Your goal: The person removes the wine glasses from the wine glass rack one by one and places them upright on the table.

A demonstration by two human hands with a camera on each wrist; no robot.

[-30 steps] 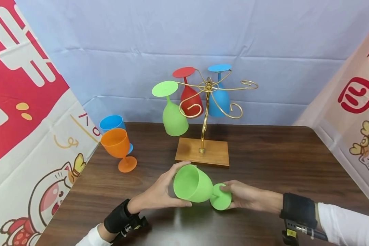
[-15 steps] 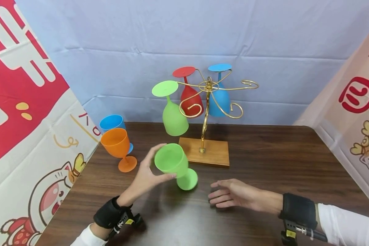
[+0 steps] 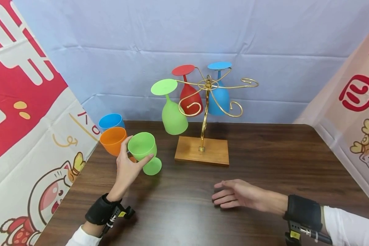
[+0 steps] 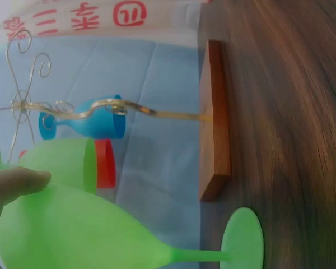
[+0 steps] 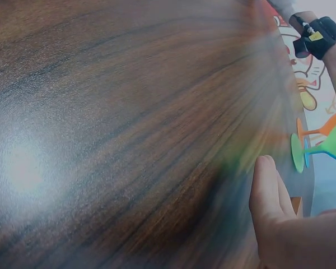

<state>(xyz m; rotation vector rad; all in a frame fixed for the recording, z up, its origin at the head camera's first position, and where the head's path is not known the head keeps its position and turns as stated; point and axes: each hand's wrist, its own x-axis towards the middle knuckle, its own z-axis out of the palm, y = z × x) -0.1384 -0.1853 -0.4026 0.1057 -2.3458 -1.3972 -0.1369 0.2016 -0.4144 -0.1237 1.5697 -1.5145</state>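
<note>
My left hand [image 3: 127, 171] grips a green plastic goblet [image 3: 142, 147] by its bowl, thumb on the near side. The goblet is upright; in the left wrist view its foot [image 4: 243, 238] is close to the tabletop, and I cannot tell whether it touches. Just behind the hand stands an orange goblet [image 3: 113, 140], its stem mostly hidden, and a blue goblet [image 3: 111, 122] behind that. My right hand [image 3: 243, 195] holds nothing, its fingers extended and relaxed above the table's front middle.
A gold wire rack [image 3: 206, 112] on a wooden base [image 3: 202, 150] stands at the back. Upside-down from its arms hang a green goblet [image 3: 173, 118], a red goblet [image 3: 190, 97] and a blue goblet [image 3: 219, 99]. Printed cloths [image 3: 33, 153] flank the dark wood table [image 3: 273, 160].
The right hand has let go of the green goblet's foot. The left hand has carried the goblet left and away from me, turning it from tilted to upright beside the orange goblet.
</note>
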